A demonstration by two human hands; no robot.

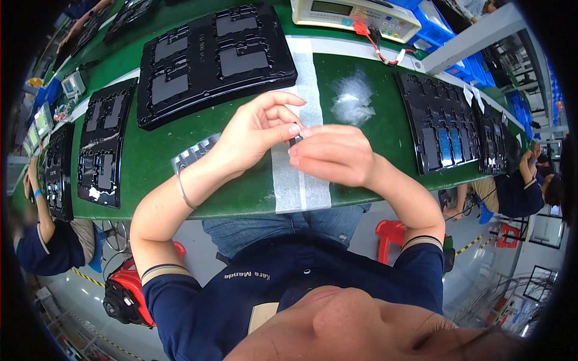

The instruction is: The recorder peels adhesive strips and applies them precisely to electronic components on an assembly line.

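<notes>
Over the pale strip running across the green bench, my two hands meet fingertip to fingertip. Between them is a small dark flat piece (294, 141), too small and covered to name. My left hand (256, 129) pinches its upper end with thumb and forefinger, the other fingers curled loosely. My right hand (337, 153) is closed, its thumb and fingertips pressed at the same piece from the right. Under my left wrist lies a clear sheet with dark patches (191, 151), partly hidden by the forearm. Beyond my right hand is a heap of thin clear film pieces (354, 99).
A large black tray stack (208, 60) with grey rectangular parts stands at the far left. More black trays (107, 141) (439, 123) lie to both sides. A bench meter (358, 15) with red and black leads is at the back. Other people sit left and right.
</notes>
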